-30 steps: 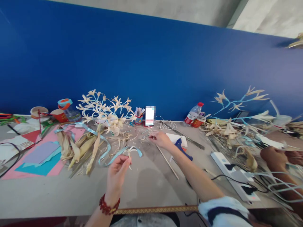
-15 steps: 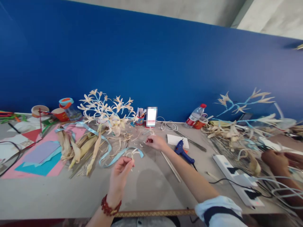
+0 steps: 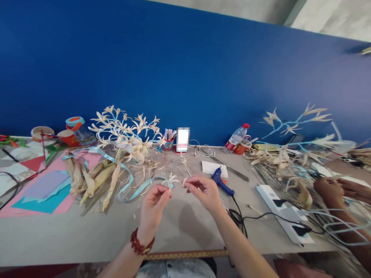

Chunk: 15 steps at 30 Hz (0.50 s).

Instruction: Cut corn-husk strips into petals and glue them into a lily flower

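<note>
Between thumb and fingers, my left hand (image 3: 158,202) pinches a small cream husk flower (image 3: 171,182) whose narrow petals spread upward. Close beside it on the right, my right hand (image 3: 204,189) is closed in a pinch around a small pale husk strip (image 3: 184,182). A gap separates the strip from the flower. Behind the left hand a light blue ribbon (image 3: 142,189) curls over the table. The blue glue gun (image 3: 220,181) lies to the right of my right hand, partly on a white pad (image 3: 209,166).
Dried corn husks (image 3: 101,179) and coloured paper (image 3: 43,193) lie left. A husk-flower arrangement (image 3: 127,131) stands at the back. A bottle (image 3: 236,138) leans by the wall. Right are a power strip (image 3: 285,216), cables, and another person's hands (image 3: 329,191).
My right hand has drawn back from the table's middle toward my left hand, now carrying a pale strip. The left hand has shifted slightly right and up with the flower.
</note>
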{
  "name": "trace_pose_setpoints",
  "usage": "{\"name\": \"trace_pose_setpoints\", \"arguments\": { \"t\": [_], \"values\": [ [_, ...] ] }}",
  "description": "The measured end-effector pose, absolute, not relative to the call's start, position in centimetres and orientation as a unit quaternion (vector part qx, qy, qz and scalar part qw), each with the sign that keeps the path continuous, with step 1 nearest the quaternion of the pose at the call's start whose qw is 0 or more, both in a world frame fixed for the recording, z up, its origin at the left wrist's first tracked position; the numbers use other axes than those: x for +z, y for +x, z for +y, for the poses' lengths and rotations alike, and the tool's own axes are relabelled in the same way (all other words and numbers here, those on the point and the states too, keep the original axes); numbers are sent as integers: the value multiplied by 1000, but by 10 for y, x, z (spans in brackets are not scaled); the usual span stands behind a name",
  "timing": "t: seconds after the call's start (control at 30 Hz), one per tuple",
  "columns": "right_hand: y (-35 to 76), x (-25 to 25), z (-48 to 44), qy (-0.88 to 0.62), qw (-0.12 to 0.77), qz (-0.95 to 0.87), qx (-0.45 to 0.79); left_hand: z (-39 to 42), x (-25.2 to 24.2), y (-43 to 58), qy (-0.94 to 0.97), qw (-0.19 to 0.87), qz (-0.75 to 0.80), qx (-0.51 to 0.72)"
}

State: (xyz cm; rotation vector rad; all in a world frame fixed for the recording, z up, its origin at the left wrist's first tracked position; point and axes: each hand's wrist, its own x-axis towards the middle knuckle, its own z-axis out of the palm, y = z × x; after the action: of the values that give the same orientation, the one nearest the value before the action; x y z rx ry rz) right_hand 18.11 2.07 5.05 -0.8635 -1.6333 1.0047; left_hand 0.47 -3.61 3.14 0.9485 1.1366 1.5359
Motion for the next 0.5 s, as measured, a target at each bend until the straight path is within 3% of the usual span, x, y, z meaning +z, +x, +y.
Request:
{"name": "trace_pose_setpoints", "arguments": {
  "t": [0.2,0.5],
  "values": [
    [175,66,-3,-361,557,-619,421,-39,40,11,420,472,463,622],
    [174,76,-15,-343,559,-617,436,-45,49,14,428,470,466,615]
  ]
}}
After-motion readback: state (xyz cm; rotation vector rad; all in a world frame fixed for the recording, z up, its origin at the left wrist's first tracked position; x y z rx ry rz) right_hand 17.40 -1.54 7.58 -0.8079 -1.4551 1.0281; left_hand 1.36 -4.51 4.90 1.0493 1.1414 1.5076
